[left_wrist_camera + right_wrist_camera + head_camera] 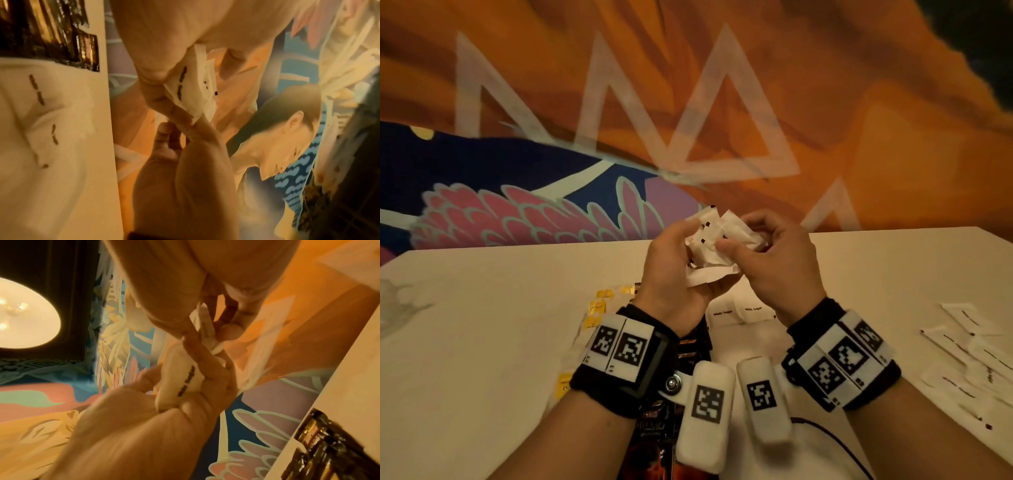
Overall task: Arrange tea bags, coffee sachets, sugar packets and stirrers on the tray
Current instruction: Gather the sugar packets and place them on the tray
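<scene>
White table (pixel 482 342) below, mural wall (pixel 722 85) behind. Left hand (pixel 674 270) & right hand (pixel 774 260) both raised over table, fingers curled round bunch of white sugar packets (pixel 714 240). More sugar packets (pixel 743 313) on table under hands; dark coffee sachets (pixel 693 346) beside; stirrers (pixel 972 356) far right.

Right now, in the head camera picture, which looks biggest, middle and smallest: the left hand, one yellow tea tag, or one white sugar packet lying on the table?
1. left hand, though it is nearer the camera.
2. sugar packet, partly hidden.
3. tea tag.
</scene>
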Action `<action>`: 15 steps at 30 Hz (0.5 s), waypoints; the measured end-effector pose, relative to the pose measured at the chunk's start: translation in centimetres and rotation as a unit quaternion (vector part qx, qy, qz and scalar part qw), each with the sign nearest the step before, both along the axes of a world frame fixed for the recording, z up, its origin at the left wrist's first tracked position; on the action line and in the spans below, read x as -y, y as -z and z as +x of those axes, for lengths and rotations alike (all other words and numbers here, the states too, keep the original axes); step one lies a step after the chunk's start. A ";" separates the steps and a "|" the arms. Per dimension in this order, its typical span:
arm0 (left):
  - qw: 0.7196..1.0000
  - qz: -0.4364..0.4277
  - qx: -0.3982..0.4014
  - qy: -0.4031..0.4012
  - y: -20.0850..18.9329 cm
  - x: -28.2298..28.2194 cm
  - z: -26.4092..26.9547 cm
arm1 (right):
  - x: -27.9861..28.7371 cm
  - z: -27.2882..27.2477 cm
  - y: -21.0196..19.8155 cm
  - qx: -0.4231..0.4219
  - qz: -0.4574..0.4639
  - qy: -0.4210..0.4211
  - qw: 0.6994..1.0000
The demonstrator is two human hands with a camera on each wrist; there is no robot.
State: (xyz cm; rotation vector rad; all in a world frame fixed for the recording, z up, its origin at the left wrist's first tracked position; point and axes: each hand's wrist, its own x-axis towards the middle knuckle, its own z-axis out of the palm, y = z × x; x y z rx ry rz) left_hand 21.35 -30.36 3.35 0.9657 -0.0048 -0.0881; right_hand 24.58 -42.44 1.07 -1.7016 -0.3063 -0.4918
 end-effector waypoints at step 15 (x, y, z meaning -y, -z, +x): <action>0.969 0.182 0.137 -0.100 -1.0 -1.9 0.4 | 1.4 -0.5 -2.5 -0.030 0.109 -0.113 0.987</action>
